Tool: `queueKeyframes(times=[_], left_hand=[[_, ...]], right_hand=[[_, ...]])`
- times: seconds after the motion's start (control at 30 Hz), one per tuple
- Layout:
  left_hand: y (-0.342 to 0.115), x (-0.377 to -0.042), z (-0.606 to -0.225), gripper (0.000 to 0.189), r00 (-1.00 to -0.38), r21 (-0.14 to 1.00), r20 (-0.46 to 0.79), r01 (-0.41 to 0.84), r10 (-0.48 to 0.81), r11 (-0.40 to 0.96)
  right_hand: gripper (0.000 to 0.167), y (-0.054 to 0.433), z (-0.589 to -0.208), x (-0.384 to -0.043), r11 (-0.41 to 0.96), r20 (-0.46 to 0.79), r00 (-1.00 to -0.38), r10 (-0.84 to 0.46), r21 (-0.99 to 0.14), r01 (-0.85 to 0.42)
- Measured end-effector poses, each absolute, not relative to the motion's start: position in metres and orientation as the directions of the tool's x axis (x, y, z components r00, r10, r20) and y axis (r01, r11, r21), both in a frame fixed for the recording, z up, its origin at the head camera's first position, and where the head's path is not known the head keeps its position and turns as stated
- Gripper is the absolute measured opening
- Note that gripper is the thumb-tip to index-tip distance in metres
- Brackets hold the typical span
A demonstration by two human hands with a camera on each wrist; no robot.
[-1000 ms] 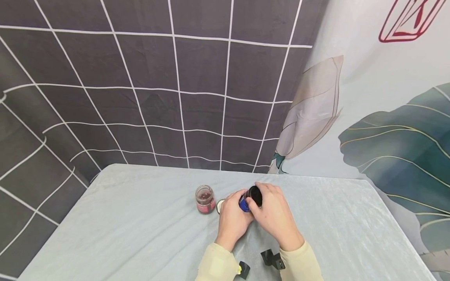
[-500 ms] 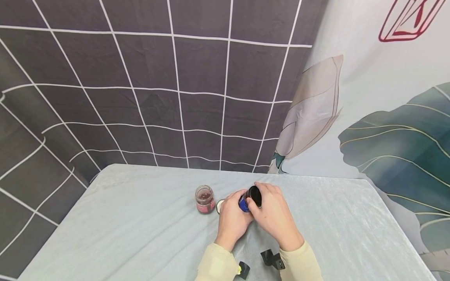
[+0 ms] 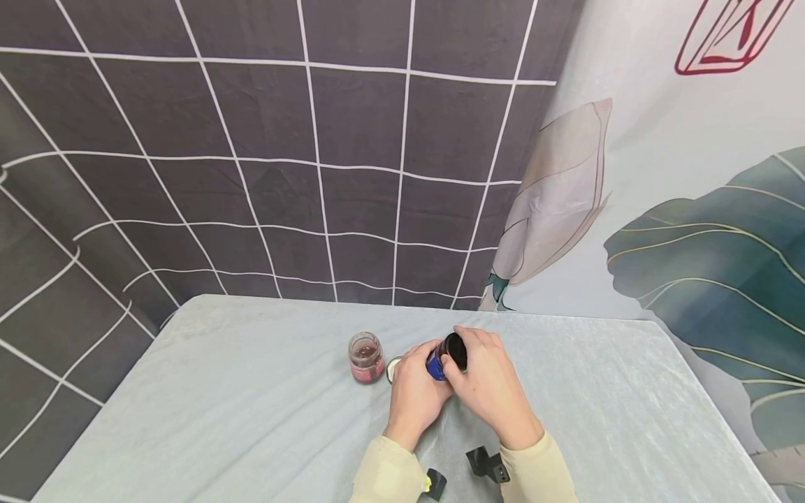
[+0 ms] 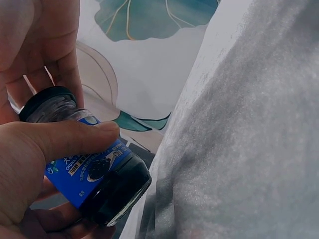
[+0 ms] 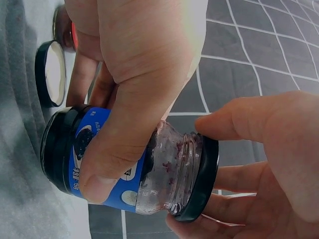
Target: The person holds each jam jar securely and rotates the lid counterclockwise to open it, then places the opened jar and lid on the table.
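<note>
My left hand (image 3: 418, 395) grips a glass jam jar by its body, thumb across the blue label (image 4: 75, 186). The jam jar (image 5: 162, 174) is tilted, with dark contents toward its base and reddish bits clinging to the clear neck. Its black lid (image 5: 204, 179) sits over the mouth; how tightly, I cannot tell. My right hand (image 3: 493, 384) holds that lid, thumb on one side of the rim and fingers around the other. To the left stands a second jam jar (image 3: 366, 360), upright and lidless. Beside it lies a loose lid (image 5: 52, 74) with its pale inside showing.
A pale grey cloth covers the table (image 3: 251, 405). Behind it hangs a dark curtain (image 3: 264, 188) with white grid lines, and a leaf-printed curtain (image 3: 704, 265) is at the right. Black camera mounts (image 3: 487, 464) sit at both wrists.
</note>
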State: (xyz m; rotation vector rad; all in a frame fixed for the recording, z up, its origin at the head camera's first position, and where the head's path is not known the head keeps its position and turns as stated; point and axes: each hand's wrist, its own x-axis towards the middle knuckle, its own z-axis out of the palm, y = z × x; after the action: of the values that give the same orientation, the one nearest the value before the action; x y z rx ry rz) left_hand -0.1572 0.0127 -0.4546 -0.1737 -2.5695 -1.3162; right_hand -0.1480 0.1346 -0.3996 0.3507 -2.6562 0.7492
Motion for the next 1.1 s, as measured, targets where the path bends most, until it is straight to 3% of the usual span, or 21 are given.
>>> queueKeyframes(times=[1.1], left_hand=[[0.0129, -0.1574, -0.4562, 0.048, -0.957, 0.778, 0.291, 0.239, 0.004, 0.581]], right_hand=[[0.045, 0.1349, -0.399, -0.1481, 0.819, 0.377, -0.917, -0.133, -0.479, -0.316]])
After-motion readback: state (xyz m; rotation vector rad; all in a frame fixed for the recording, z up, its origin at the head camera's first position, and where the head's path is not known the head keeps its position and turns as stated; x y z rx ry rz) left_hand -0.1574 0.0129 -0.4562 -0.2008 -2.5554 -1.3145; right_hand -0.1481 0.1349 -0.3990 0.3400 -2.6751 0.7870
